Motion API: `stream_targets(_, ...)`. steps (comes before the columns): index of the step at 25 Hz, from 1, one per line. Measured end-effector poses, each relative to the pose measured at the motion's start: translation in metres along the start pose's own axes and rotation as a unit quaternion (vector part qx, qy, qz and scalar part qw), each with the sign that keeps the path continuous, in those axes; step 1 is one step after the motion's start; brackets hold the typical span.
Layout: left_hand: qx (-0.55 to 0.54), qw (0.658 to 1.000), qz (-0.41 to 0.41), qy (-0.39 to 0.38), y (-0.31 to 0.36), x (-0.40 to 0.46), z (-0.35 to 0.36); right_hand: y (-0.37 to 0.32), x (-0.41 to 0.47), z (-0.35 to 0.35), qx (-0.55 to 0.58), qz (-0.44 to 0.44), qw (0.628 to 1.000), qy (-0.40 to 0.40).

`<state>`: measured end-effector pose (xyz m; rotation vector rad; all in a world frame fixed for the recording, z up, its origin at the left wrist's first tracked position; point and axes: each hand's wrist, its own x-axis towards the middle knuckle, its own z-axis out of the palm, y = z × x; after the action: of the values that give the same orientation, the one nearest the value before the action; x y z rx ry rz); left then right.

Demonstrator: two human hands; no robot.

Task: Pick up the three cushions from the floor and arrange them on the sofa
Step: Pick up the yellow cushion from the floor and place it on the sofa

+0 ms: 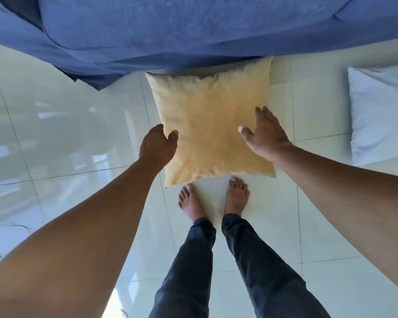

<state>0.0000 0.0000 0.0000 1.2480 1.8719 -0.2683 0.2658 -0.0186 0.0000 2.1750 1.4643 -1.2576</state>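
Head view: yellow cushion point(210, 129) flat on the tiled floor point(319, 226), far edge tucked under the blue sofa point(147, 26). Left hand point(157, 144) wide open at its left edge, right hand point(265, 134) wide open over its right side, neither gripping. White cushion point(381, 111) on the floor to the right. Bare feet point(236, 196) just beside the near edge.

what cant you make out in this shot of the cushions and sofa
- Third cushion: none in the head view; only the yellow cushion and white cushion show.
- White cushion: cut off by the right edge.
- Sofa: seat and back run past the top edge.
- Left hand: fingers hidden behind its back.
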Motion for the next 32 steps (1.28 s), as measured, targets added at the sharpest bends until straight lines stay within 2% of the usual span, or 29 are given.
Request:
stream_targets(6, -0.067, 0.996, -0.06, -0.005, -0.025, 0.068, 0.047, 0.021, 0.075, 0.042, 0.081, 0.074, 0.994, 0.012)
stream_targets(10, -0.161, 0.983, -0.091, -0.007, -0.04, 0.1, 0.066, 0.03, 0.106, 0.059, 0.141, 0.118, 0.982, 0.045)
stream_targets(12, -0.255, 0.957, -0.132, -0.037, -0.046, 0.107, 0.071, 0.034, 0.116, 0.065, 0.227, 0.161, 0.959, 0.053)
stream_targets(14, -0.354, 0.915, -0.174, -0.085, -0.048, 0.109, 0.076, 0.038, 0.12, 0.065, 0.33, 0.209, 0.92, 0.032)
stream_targets(16, -0.398, 0.89, -0.19, -0.113, -0.047, 0.107, 0.078, 0.041, 0.121, 0.06, 0.384, 0.235, 0.893, -0.003)
stream_targets(18, -0.413, 0.883, -0.189, -0.116, -0.048, 0.099, 0.076, 0.043, 0.115, 0.054, 0.397, 0.231, 0.888, -0.007)
stream_targets(23, -0.394, 0.899, -0.179, -0.068, -0.038, 0.037, 0.041, 0.029, 0.051, 0.018, 0.396, 0.203, 0.895, -0.013)
stream_targets(32, -0.372, 0.919, -0.126, -0.045, 0.002, -0.12, -0.073, -0.004, -0.127, -0.063, 0.481, 0.205, 0.851, -0.048)
